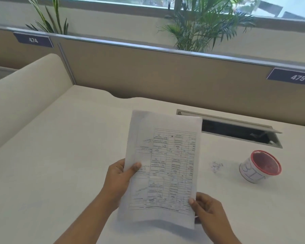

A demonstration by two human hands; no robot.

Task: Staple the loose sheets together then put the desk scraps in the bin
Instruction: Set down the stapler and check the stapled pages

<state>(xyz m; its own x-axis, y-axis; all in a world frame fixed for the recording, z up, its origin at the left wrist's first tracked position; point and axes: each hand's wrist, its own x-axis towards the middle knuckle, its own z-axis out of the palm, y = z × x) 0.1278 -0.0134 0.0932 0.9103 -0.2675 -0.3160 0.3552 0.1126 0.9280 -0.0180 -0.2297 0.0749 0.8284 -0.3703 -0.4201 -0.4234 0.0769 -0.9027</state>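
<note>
Holds the sheets (164, 166) up off the desk (60, 155) with both hands, printed side toward the camera, top edge leaning slightly to the right. Grips the left edge at about mid-height with the left hand (120, 180): thumb laid across the front, fingers curled behind the paper and out of sight. Pinches the lower right corner with the right hand (208, 208), thumb tip on the front, fingers tucked behind the back. Shows a ruled table of small print with some handwriting (too blurred to read). Cannot tell the count of sheets, or whether stapled.

Looks past the paper to the scraps (217, 167), a small pale heap lying on the desk to the right of the sheets, near the bin (259, 166) but apart from it. Finds the bin standing on the desk further right: a small round tub, red at the rim and inside, wrapped in white paper with hand-drawn letters.

Takes in an open cable hatch (236, 131) set into the desk behind the sheets and bin, lid raised, dark inside. Faces a beige partition (148, 71) with 2 dark plates, reading 474 on the left plate (33, 40) and 475 on the right plate (298, 78). Glimpses a palm (201, 27) and a spiky plant (48, 20) beyond the partition, below a window (113, 0).
</note>
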